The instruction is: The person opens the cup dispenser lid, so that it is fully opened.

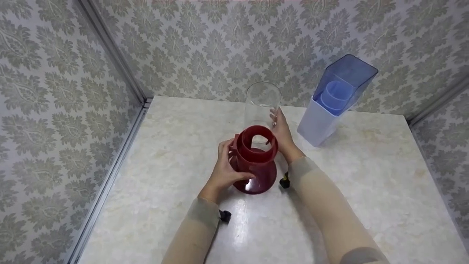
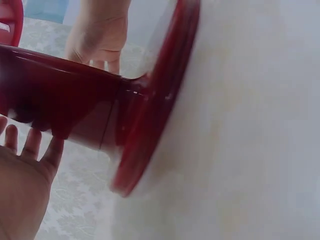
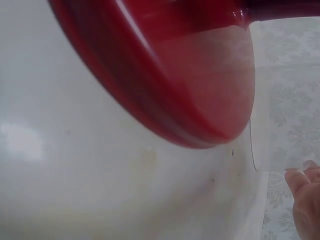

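Observation:
A red stand [image 1: 256,172] with a wide round base and a ring-shaped top rises from the table in front of me. My left hand [image 1: 226,169] holds its column from the left, thumb across the front and fingers along the side. In the left wrist view, the fingertips of that left hand [image 2: 27,165] meet the red column [image 2: 75,100]. Behind the stand is a clear cylinder [image 1: 262,108]. My right hand [image 1: 283,134] is at the cylinder's right side, its fingers spread against the wall. Part of that hand is hidden behind the stand.
Right of the cylinder stands a tall white box [image 1: 318,123] with a translucent blue upper part [image 1: 350,75] and a blue cup-like piece inside. The pale table [image 1: 176,146] meets patterned walls [image 1: 220,44] at its back and sides.

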The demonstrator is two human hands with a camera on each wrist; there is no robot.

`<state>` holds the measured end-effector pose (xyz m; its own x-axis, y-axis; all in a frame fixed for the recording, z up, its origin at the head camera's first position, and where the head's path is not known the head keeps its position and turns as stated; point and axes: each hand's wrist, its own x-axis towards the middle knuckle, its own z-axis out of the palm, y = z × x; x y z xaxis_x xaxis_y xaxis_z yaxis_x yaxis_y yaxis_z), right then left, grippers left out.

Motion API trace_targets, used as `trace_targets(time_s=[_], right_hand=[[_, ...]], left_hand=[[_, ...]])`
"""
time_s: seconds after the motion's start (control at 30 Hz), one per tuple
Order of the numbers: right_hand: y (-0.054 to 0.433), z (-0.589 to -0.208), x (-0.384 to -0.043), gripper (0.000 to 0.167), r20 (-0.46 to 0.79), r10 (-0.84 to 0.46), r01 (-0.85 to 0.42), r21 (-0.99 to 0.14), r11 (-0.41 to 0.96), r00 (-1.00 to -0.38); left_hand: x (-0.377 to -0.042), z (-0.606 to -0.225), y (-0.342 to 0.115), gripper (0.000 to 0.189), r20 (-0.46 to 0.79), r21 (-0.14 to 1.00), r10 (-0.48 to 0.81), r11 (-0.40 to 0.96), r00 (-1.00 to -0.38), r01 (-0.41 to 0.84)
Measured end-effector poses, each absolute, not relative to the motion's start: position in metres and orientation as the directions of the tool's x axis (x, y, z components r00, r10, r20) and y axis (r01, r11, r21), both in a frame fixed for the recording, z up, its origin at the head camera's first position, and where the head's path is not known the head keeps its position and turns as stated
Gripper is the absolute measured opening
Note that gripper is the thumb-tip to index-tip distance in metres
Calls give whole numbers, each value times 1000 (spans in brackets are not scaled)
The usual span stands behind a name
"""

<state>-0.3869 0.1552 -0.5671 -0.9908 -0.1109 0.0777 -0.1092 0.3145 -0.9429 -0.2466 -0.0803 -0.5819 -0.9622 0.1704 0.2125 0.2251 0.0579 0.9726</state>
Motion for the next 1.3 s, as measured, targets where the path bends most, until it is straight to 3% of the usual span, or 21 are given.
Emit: trace_targets(time_s=[0.2,0.5,0.73,0.97,1.17,1.3], right_hand=[[155,-569,-384,94,89,-113,-124,-927,354,-990],[159,-572,-381,88,104,-122,-145,-901,408,-987],[161,-570,-380,111,74,-117,-116,-907,405,-990],[161,-569,-383,107,88,-116,-130,-894,430,-989],[161,-567,-384,106,78,-114,-120,-894,431,-990],[161,-568,-384,93,78,-117,-121,-900,418,-990]], left_hand=[[-238,-583,-85,95,150,988,84,32,-985,153],[-243,-582,-99,67,94,996,130,-25,-987,91],[-253,-581,-108,52,114,993,159,-32,-981,111],[-263,-588,-110,30,173,983,126,-77,-977,164],[-271,-594,-107,25,202,977,149,-101,-968,188],[-273,-596,-105,31,171,977,173,-157,-970,144]])
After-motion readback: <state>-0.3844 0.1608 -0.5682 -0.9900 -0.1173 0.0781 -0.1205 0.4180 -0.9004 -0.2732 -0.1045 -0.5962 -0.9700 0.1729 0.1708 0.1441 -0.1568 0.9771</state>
